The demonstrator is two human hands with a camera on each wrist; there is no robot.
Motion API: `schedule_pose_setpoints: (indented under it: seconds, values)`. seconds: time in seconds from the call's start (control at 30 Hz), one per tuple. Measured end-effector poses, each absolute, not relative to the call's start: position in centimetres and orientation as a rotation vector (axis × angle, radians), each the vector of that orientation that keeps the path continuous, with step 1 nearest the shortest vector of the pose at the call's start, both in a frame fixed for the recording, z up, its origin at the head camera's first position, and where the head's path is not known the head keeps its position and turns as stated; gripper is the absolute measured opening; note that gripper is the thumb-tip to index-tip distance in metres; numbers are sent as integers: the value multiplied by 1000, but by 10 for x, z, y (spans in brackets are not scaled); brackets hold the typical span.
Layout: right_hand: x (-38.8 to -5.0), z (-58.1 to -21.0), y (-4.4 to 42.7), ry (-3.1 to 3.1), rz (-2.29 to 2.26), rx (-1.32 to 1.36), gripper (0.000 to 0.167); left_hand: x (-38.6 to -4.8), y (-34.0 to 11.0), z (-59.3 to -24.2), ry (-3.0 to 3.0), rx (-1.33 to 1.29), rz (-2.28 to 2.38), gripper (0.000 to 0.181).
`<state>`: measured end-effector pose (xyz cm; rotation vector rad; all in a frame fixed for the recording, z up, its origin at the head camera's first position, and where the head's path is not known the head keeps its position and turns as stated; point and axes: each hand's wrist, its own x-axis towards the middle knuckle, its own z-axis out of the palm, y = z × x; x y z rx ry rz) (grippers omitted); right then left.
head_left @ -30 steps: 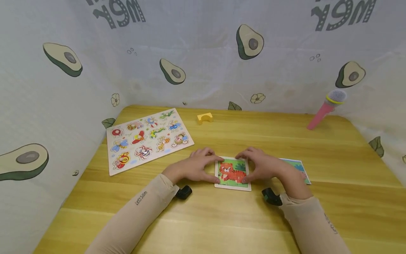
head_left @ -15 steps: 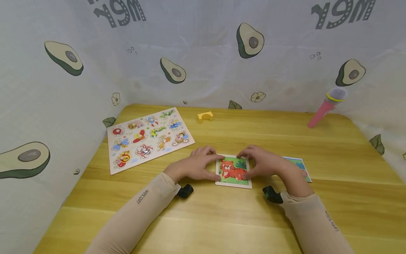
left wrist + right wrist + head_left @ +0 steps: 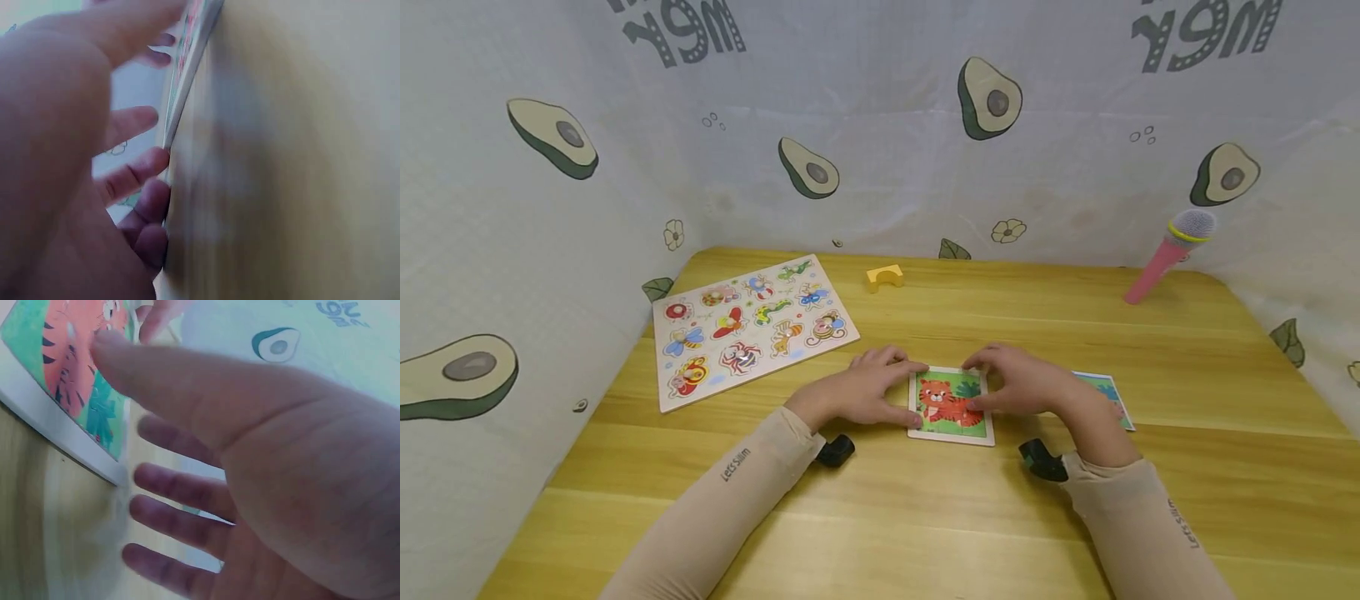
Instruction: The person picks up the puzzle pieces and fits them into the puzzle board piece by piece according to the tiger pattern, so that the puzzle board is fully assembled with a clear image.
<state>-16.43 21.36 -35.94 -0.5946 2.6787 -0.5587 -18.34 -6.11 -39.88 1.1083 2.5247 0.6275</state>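
Note:
A square tiger jigsaw puzzle (image 3: 951, 415) in a pale frame lies flat on the table, between both hands. At its left side, my left hand (image 3: 867, 392) rests with the thumb on the lower left corner and the index fingertip by the upper left corner. My right hand (image 3: 1028, 385) is at the right side, its index fingertip by the upper right corner. In the right wrist view the right thumb (image 3: 169, 387) reaches over the orange tiger, while the other fingers stretch out loosely beyond the frame. The left wrist view shows the puzzle edge-on.
A second picture card (image 3: 1108, 393) lies partly behind the right wrist. An insect peg puzzle board (image 3: 760, 329) lies at the back left, with a yellow arch block (image 3: 885, 277) near it. A pink toy microphone (image 3: 1165, 262) stands out at the back right, before a hanging cloth.
My right thumb has shifted up from the puzzle's lower right part onto the tiger's body. The left hand and the puzzle have stayed nearly in place.

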Motion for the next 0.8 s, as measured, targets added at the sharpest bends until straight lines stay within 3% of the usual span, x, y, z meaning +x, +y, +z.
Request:
schedule_pose_setpoints:
  seconds: [0.2,0.5,0.8]
  values:
    - [-155,-350,219,2876,-470,-604,66,-187,-64,-393,2673,1184,597,81]
    - [-152,-348,254,3209,186,-1141,110,-199,-103,-375,3110,1275,-215,110]
    - [-150,-357,267,3279,353,-929,130,-210,-121,-374,3160,1203,-469,120]
